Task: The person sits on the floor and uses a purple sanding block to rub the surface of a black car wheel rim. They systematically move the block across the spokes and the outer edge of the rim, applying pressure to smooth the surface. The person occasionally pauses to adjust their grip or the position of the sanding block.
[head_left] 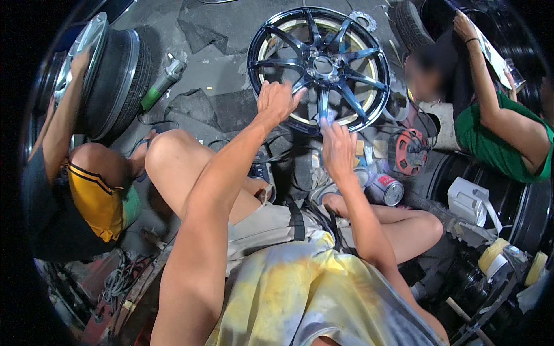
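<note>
A glossy black alloy wheel rim (323,65) with several spokes and a pale inner ring is in front of me, without a tire. My left hand (278,102) grips its lower left edge, fingers curled over and thumb out toward the hub. At the bottom spoke is my right hand (339,149), its fingertips smeared by motion against the spoke's outer end. Whether a small thing is under those fingertips, I cannot make out.
On the left, a person's arm (62,124) reaches to a silver wheel with a tire (124,75). A green angle grinder (163,82) lies between us. On the right are a person in a green shirt (508,135), a red cable reel (408,151), a can (385,190) and a white container (467,200).
</note>
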Demonstrator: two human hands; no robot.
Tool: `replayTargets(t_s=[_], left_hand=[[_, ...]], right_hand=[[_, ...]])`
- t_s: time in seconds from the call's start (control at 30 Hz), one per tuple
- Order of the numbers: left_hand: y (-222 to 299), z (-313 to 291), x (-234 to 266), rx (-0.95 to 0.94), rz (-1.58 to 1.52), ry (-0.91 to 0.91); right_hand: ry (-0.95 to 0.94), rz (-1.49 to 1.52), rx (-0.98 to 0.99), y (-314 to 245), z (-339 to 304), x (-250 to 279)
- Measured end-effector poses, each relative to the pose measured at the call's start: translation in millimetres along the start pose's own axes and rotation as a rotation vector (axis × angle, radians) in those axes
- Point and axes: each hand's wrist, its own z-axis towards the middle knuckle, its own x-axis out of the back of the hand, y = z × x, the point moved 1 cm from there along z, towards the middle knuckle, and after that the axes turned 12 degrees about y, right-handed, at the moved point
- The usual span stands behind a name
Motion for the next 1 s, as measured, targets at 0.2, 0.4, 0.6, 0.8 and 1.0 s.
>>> replayTargets(t_s=[0.2,0.4,0.6,0.8,1.0], left_hand=[[2,5,3,-0.037,0.012,-0.023],[0,4,0,-0.069,0.0,0.07],[3,1,6,0.024,-0.001,-0.065],[5,4,5,0.012,-0.012,-0.059],[8,4,4,0.03,-0.011,-0.073]], right_hand=[[0.016,-0.005,-0.019,6,30,-8],[-0.007,-0.024,0.055,5,26,1],[-0.034,-0.035,-0.016,-5,5,1],[0.033,-0.074,0.01,10,45,-18],[-0.046,-0.034,-0.011,0,6,5]])
